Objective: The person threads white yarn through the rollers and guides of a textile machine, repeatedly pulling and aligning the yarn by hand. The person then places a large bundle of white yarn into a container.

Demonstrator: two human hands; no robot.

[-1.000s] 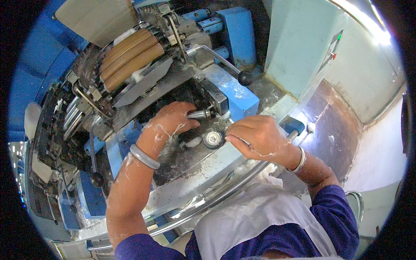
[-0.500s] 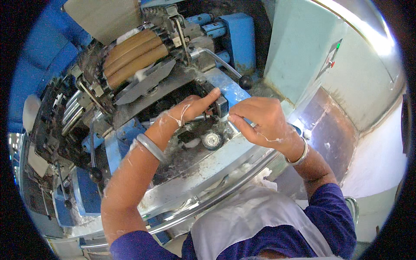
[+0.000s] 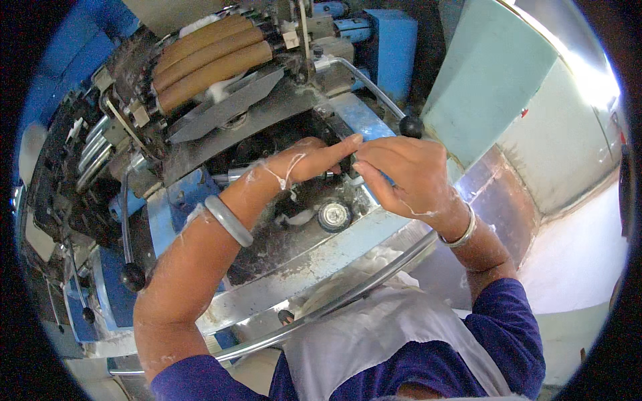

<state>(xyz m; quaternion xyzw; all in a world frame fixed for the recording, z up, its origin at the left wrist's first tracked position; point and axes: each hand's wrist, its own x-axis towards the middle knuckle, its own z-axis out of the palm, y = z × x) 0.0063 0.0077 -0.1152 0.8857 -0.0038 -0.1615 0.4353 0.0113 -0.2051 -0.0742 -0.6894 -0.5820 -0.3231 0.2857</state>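
Observation:
My left hand [image 3: 309,162] reaches over a dark opening in the machine. Its thumb stretches out toward my right hand, while the other fingers are mostly hidden below it. Right beside that thumb, my right hand [image 3: 408,172] is closed, index finger and thumb bent toward each other; whatever lies between them does not show. Both hands are above the corner of a blue machine frame [image 3: 366,116]. White fibre wisps cling to both wrists. A grey bangle [image 3: 229,220] circles my left forearm and a silver bracelet [image 3: 464,228] my right wrist.
Brown rollers [image 3: 212,59] lie behind a slanted metal plate [image 3: 227,107]. Black-knobbed levers [image 3: 411,126] stick out on either side of the opening. A round metal cap [image 3: 334,216] sits below my left hand. The curved steel rail [image 3: 374,279] runs between my body and the machine.
My left thumb has come up against my right hand's fingertips, closing the gap between them. The whole view has shifted slightly, with the rollers now nearer the top. My right hand stays closed.

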